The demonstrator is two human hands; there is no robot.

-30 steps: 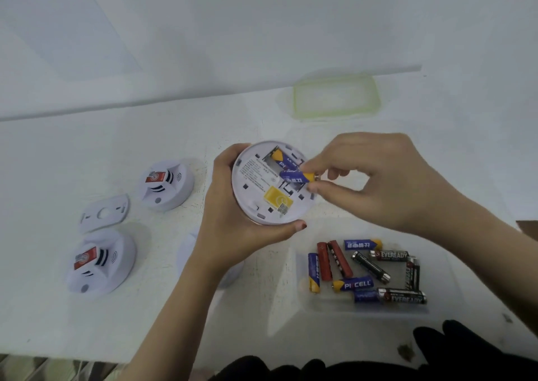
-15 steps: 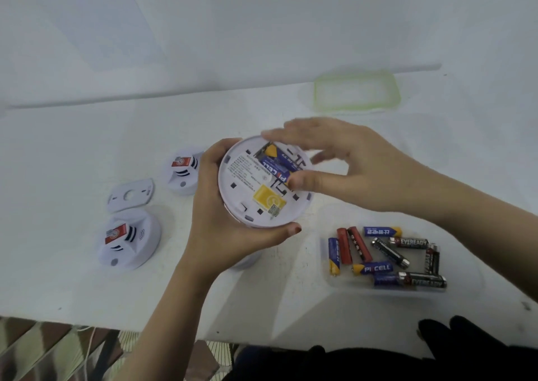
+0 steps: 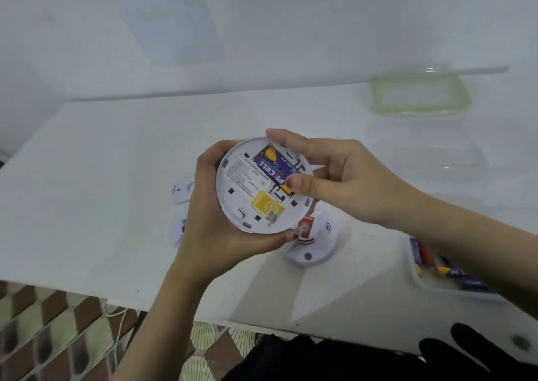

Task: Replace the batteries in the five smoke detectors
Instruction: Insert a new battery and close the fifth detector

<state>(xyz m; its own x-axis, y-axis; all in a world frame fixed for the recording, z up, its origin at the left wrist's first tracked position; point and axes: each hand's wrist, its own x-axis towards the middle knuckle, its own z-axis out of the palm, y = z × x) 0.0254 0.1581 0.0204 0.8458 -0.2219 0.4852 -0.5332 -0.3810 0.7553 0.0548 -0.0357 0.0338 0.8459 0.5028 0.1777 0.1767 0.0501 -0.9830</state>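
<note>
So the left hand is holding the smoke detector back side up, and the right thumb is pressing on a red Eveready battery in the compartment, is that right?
Not quite. The head view shows the left hand holding the smoke detector back side up, and the right hand has its thumb on a battery, but that battery is blue and yellow, marked PKCELL, not a red Eveready.

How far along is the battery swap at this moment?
Done: two blue batteries lie in the open bay of the held detector. In hand: the left hand grips it while the right hand presses the nearer cell. Left: its backplate lies on the table; another detector sits face-up, status unclear.
</note>
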